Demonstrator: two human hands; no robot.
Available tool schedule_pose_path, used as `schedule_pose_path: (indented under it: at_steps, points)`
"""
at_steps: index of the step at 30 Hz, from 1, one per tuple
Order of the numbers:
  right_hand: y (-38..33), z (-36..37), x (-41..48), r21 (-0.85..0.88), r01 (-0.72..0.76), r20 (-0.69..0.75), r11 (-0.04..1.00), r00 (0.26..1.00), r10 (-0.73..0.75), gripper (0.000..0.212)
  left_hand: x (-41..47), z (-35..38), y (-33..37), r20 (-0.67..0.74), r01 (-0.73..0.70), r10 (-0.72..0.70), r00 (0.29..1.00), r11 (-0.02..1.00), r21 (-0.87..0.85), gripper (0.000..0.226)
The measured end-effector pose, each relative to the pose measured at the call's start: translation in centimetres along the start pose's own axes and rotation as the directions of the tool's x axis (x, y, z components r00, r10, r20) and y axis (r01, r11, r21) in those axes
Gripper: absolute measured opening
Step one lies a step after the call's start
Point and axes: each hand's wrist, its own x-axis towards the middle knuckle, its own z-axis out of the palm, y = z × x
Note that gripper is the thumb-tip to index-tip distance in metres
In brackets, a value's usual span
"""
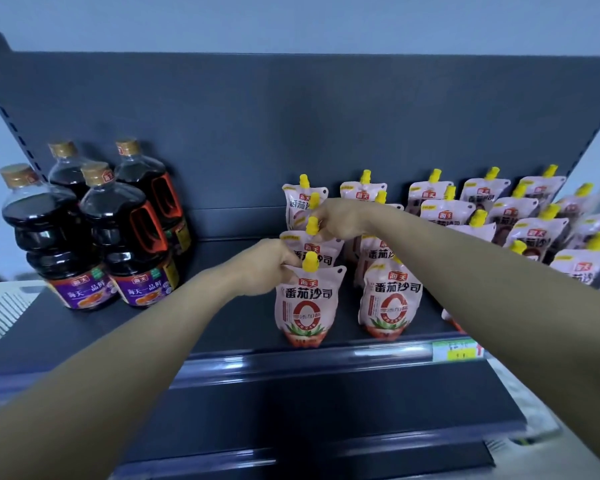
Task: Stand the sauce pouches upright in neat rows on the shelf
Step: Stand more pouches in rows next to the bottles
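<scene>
On my feed a white slatted basket (0,306) shows at the 9 o'clock edge. Just right of it, four dark soy sauce bottles (94,233) stand in a tight cluster on the dark shelf (222,327). Toward the centre I see the left hand (267,268) reaching in from 7 o'clock, fingers curled, pinching the top left corner of the front pouch (309,303) beside its yellow cap. That pouch stands upright near the shelf's front lip, just below centre. Directly behind it, toward 12 o'clock, the second pouch (321,249) also stands upright, and the right hand (340,220), coming from 4 o'clock, pinches its top by the yellow spout. At 3 o'clock from the front pouch, apart from it, a neighbouring pouch (390,299) stands upright with more lined up behind it. Farther toward 2 o'clock I count several pouch rows (520,216) running back to the rear panel, yellow caps up, and the ones at the right edge are blurred. A green and yellow price tag (459,351) sits on the front rail at 4 o'clock.
</scene>
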Motion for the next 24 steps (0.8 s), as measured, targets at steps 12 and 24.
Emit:
schedule_pose_path:
  at_steps: [12,24]
  points:
    - [0.1,-2.5,1.4,0.088,-0.008,0.11,0.996,0.994,-0.002,0.016,-0.4,-3.6,-0.5,-0.016,0.032,-0.041,0.999,0.917,-0.399,0.033]
    - [2.8,-3.4,5.5,-0.089,-0.021,-0.051,0.996,0.999,0.017,0.031,4.8,-2.3,-2.9,-0.202,0.112,-0.126,0.971,0.991,-0.078,0.005]
